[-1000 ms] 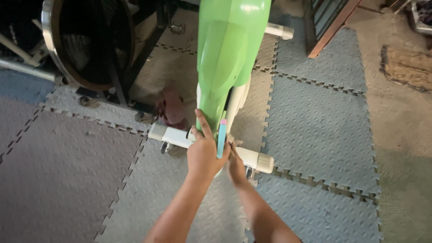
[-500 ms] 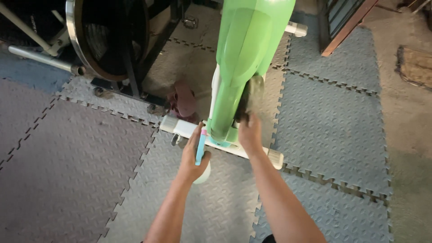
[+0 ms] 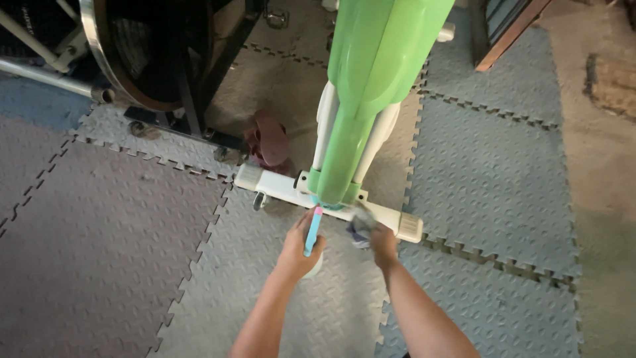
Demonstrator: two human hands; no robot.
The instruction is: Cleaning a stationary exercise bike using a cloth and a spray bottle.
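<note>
1. Far to the left of the fingers, a dark wheel [image 3: 142, 53] with a metal rim stands on a black frame on the floor mats [image 3: 99, 252].
2. A reddish-brown shoe [image 3: 270, 140] lies on the floor up and to the left of the fingers.
3. The left hand [image 3: 299, 246] is clenched around a blue and pink brush [image 3: 313, 230], whose tip touches the foot of the green column [image 3: 361, 119].
4. Just above both hands, a white bar [image 3: 278, 188] lies across the mats and carries the green column.
5. The right hand [image 3: 383, 241] grasps a bluish cloth [image 3: 360, 229] and presses it against the white bar, just right of the brush.
6. Up and to the right of the fingers, a brown wooden edge [image 3: 509, 36] leans.
</note>
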